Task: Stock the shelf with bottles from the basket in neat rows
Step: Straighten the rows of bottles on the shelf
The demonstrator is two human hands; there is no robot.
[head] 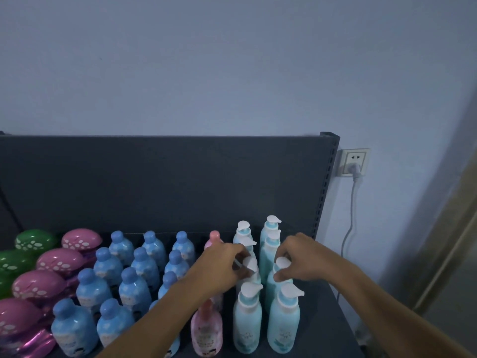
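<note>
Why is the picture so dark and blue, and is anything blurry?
Head view: the light is dim and bluish, so colours look flat; the left hand is slightly smeared at its fingertips; the shelf post leans from the wide lens; the front pump bottles look sharp.

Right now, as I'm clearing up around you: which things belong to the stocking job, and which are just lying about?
Job: teal pump bottles, blue-capped bottles, pink bottles, shelf, left hand, right hand.
Lying about: pink domed packs, green domed packs, wall socket, plug cable.
</note>
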